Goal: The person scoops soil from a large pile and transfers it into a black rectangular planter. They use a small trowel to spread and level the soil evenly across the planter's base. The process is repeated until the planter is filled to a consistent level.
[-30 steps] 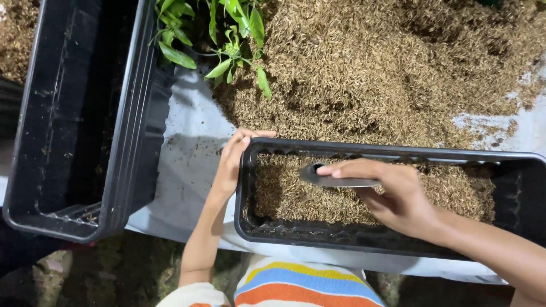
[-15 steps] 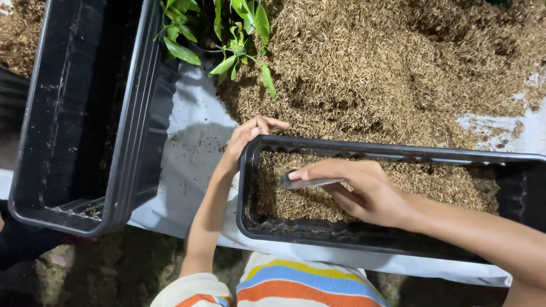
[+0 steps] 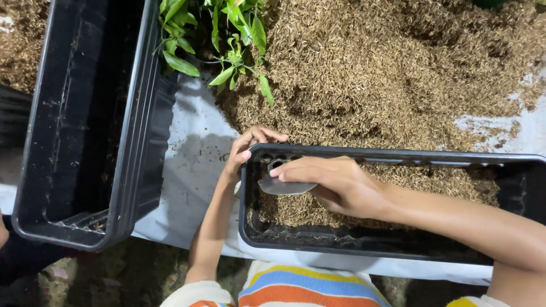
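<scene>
A: Where is the trowel [image 3: 284, 185]?
B: My right hand [image 3: 335, 185] has its fingers closed on it, over the husk fill in the black planter [image 3: 364, 244]; my left hand [image 3: 247, 150] grips the planter's corner, apparently to steady it.

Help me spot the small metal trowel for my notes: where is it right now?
In the head view, the trowel is in the right hand, over the husk fill at the left end of the black planter, near the left hand gripping that corner.
</scene>
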